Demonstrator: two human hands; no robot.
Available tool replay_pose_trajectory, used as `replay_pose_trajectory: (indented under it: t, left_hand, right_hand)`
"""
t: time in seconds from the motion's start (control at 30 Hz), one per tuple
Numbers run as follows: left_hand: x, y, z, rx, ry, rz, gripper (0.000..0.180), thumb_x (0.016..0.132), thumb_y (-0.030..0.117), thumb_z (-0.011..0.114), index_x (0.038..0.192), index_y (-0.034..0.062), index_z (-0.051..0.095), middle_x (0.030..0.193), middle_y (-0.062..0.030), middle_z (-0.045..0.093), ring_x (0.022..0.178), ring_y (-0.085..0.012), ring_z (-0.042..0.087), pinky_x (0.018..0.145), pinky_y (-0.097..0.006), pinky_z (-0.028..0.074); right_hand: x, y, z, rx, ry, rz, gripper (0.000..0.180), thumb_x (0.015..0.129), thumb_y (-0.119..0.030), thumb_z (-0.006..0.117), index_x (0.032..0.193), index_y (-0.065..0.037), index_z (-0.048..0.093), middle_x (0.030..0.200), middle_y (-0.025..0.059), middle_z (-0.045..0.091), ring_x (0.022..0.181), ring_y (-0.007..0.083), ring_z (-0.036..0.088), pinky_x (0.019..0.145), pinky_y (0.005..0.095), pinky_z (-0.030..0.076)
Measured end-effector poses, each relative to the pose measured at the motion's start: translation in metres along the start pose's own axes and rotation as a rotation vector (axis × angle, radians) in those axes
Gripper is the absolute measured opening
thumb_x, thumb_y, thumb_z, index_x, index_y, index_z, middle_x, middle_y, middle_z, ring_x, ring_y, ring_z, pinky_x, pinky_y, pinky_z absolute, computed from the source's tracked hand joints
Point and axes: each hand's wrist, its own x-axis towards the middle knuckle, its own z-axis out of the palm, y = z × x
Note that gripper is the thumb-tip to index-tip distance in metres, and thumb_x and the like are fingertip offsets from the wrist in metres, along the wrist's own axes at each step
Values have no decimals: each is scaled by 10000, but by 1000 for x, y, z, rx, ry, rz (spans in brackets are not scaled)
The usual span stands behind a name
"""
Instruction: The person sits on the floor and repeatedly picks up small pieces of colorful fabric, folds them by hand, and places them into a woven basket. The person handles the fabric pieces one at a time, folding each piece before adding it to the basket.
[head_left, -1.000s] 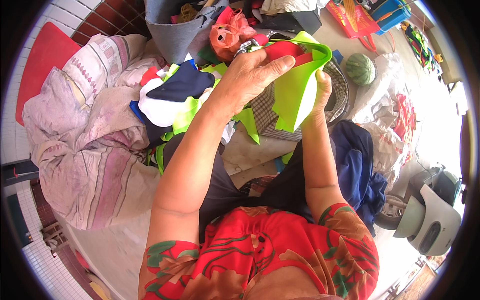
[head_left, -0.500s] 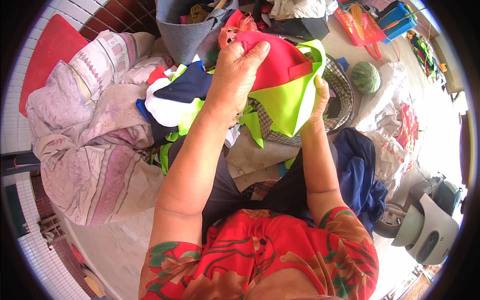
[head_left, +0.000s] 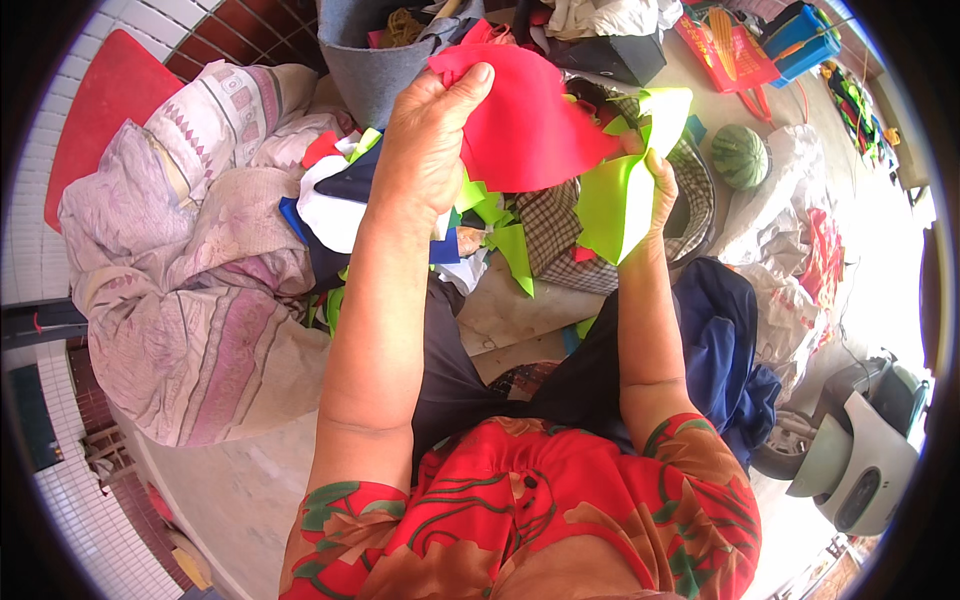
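Note:
My left hand (head_left: 428, 135) pinches a red fabric piece (head_left: 530, 120) at its upper left edge, thumb on top. The red piece spreads to the right, its far corner reaching toward my other hand. My right hand (head_left: 660, 195) is closed on a lime-green fabric piece (head_left: 615, 205), which is folded and hangs in front of the fingers. Below them both sits a checkered cloth container (head_left: 555, 235). More lime-green scraps (head_left: 513, 258) lie at its left side, along with a pile of white cloth (head_left: 328, 210) and navy pieces.
Rumpled patterned bedding (head_left: 200, 340) fills the left. A grey felt bin (head_left: 375, 75) stands at the back. To the right are a watermelon (head_left: 740, 155), white plastic sacking (head_left: 775, 230), navy cloth (head_left: 725, 340) and a grey-white machine (head_left: 865, 465). A red bag (head_left: 725, 60) lies at the far right.
My hands have moved apart. The red piece has shifted left and spread out with my left hand, while the lime-green piece stays with my right hand, drawn away from the red.

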Motion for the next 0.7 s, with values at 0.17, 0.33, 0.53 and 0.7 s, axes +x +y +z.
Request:
replay_pose_trajectory:
  t: [0.17,0.33,0.53,0.7]
  left_hand:
    - [0,3,0,-12,-31,-58,212,877,152,615,1024,-1,612,986,-82,657,900,-146,632,841,-286,489]
    - [-2,1,1,38,-78,-72,236,885,167,606,1041,-10,607,1002,-83,654,910,-145,628,846,-287,487]
    - [-3,-9,3,129,-107,-110,269,893,191,595,1076,-7,604,1009,-70,651,897,-124,622,838,-267,480]
    - [-2,-24,0,366,-156,-150,268,908,238,560,1032,9,623,829,26,554,707,-54,485,631,-216,420]
  right_hand:
    - [7,-6,-19,27,-78,-44,272,799,-252,622,970,-58,538,777,61,547,700,197,556,616,318,483]
    - [1,-1,-3,-33,80,-69,334,844,-321,612,1040,-65,526,781,53,546,680,192,555,623,320,493]
    - [1,10,5,-263,34,-37,461,828,-333,642,1141,-17,520,924,124,637,730,248,642,649,350,536]
    - [-1,22,24,-424,93,-98,397,837,-209,645,1161,-20,515,994,92,633,835,179,638,746,302,529]
